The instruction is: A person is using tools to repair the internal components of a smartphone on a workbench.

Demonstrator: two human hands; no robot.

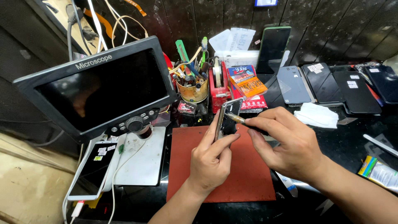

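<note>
Above the red mat, mid-bench: left hand holds a phone upright on its edge, fingers wrapped narrow round the frame, thumb along the near side. The phone stands clear of the mat, tilted slightly away from the camera.

Right hand pinches a thin tool, thumb and forefinger closed on the dark handle. The metal tip touches the phone's upper edge. Tool type unclear at this range; possibly a small screwdriver or a pry pick.

Left of the mat: a microscope with a dark screen, tilted toward the person, on a white base. A white phone lies screen-up beside the base, a cable plugged in at its near end.

Behind the mat: a tin crammed with tools, then a red tape holder, then an orange box.

Right rear: a dark phone leans upright against the wall. Several more phones lie flat in a row, some with white stickers. A white cloth lies crumpled just in front of them. A tube lies at the right edge, near the right forearm.
</note>
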